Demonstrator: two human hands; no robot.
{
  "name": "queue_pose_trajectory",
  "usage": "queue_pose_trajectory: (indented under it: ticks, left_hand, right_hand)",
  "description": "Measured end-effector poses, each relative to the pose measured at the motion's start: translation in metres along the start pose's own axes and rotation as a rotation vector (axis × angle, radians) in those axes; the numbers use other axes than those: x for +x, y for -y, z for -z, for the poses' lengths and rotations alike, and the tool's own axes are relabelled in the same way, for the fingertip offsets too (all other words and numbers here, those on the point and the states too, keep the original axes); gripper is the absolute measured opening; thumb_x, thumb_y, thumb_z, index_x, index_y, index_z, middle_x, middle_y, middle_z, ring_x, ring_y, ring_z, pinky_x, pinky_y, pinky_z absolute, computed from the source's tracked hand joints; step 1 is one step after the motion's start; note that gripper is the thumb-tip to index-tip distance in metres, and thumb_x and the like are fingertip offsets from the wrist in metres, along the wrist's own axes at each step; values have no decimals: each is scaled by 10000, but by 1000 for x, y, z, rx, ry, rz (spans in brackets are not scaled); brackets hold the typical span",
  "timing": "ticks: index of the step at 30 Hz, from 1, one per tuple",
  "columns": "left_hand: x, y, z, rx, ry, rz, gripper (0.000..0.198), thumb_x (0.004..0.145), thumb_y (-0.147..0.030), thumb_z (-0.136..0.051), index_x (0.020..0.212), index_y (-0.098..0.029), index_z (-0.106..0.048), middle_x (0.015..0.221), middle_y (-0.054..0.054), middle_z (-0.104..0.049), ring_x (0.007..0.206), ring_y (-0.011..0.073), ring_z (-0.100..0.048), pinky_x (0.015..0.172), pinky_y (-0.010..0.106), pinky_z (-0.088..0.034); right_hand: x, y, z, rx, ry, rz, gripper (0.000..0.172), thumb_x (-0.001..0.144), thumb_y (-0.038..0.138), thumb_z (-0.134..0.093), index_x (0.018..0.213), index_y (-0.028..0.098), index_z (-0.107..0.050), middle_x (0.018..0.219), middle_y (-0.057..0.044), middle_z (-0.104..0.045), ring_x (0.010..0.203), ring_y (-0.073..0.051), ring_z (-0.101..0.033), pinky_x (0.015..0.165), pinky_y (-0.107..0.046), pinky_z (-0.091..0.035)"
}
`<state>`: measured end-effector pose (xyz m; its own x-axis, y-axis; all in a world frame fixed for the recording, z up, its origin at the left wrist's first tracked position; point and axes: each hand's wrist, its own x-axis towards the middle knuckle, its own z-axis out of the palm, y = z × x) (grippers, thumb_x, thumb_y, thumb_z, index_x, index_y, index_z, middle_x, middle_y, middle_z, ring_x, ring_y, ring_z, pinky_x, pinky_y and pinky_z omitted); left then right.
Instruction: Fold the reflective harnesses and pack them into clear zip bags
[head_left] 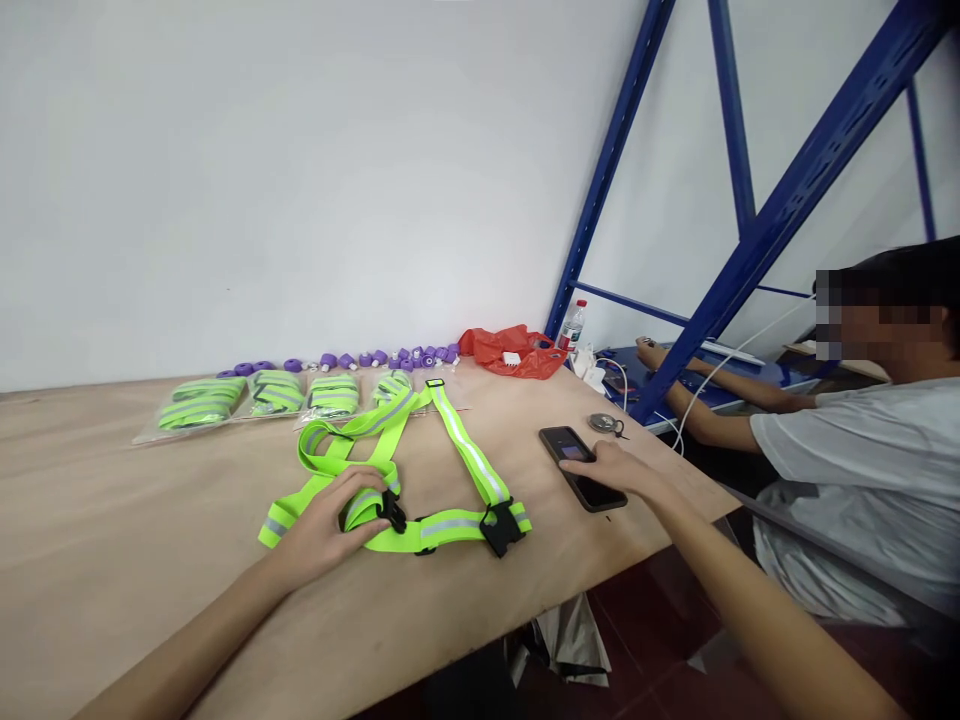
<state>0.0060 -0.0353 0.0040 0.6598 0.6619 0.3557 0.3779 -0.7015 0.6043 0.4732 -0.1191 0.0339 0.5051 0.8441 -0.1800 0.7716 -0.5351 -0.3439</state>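
My left hand (334,520) is closed on part of a neon-green reflective strap vest (450,524), with its fingers curled round a loop of strap beside a black buckle prong (393,510). The vest lies loosely spread on the table, and its larger black buckle (502,528) rests at the right end. Over at the right, a black smartphone (592,490) lies flat with its screen lit. My right hand (611,466) rests at the phone's right edge, a fingertip on the screen; it does not grip the phone, and its other fingers are partly hidden.
Bagged green reflective straps (200,404) lie in a row behind the vest. Several purple caps (420,357) and a red plastic bag (517,352) sit along the wall. A round metal object (602,423) is beyond the phone. A blue frame (787,190) and a seated person (862,450) are at right.
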Motion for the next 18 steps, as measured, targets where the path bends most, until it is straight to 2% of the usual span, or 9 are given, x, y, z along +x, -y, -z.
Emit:
queue_pose_trajectory:
  ticks: [3,5,8,10,13,16,18]
  left_hand:
    - [-4,2,-2,-3,12,16,298,927,-443,-608,1149,-245,-588,1269,79,-622,1193,257,-582,1009,361,-469]
    - [-4,2,-2,-5,14,12,300,927,-441,-608,1153,-245,-588,1272,79,-622,1201,260,-579,1012,364,-470]
    - [-4,2,-2,-1,1,8,306,920,-445,-611,1152,-245,-594,1262,79,-632,1191,265,-589,1007,370,-478]
    - [-4,1,-2,4,0,6,311,919,-451,-607,1153,-246,-595,1259,77,-635,1182,267,-595,1003,373,-481]
    - [-4,1,-2,1,6,0,309,924,-447,-599,1158,-245,-594,1258,80,-637,1185,269,-595,1002,376,-483]
    - [-5,0,-1,-10,0,-11,308,923,-428,-599,1170,-244,-601,1265,85,-640,1186,271,-597,999,374,-491]
    - [-5,0,-1,-18,-7,-15,312,922,-421,-600,1177,-243,-602,1268,89,-641,1186,274,-601,1000,377,-493]
  right_hand:
    - [-10,13,-16,-159,-96,-17,754,705,795,-568,1035,118,-607,1149,-244,-635,1045,-392,-643,812,-432,-498]
    - [-16,19,-23,-212,-147,-51,725,760,754,-527,1091,113,-592,1204,-255,-611,1093,-401,-628,832,-446,-494]
    - [-18,20,-24,-207,-157,-68,690,759,743,-542,1070,129,-591,1202,-240,-614,1090,-398,-626,827,-445,-492]
    - [-16,16,-17,-98,-96,-49,673,733,760,-575,1009,147,-591,1118,-202,-650,1032,-368,-642,791,-412,-493]
    - [-10,6,-2,84,17,-24,614,694,762,-632,880,179,-575,851,-101,-675,822,-272,-662,658,-326,-479]
    - [-4,-6,13,206,184,-48,587,625,750,-706,765,212,-519,573,11,-544,556,-165,-551,486,-256,-384]
    - [-1,-13,20,283,301,-64,597,550,712,-782,721,222,-486,498,55,-457,486,-123,-470,439,-226,-330]
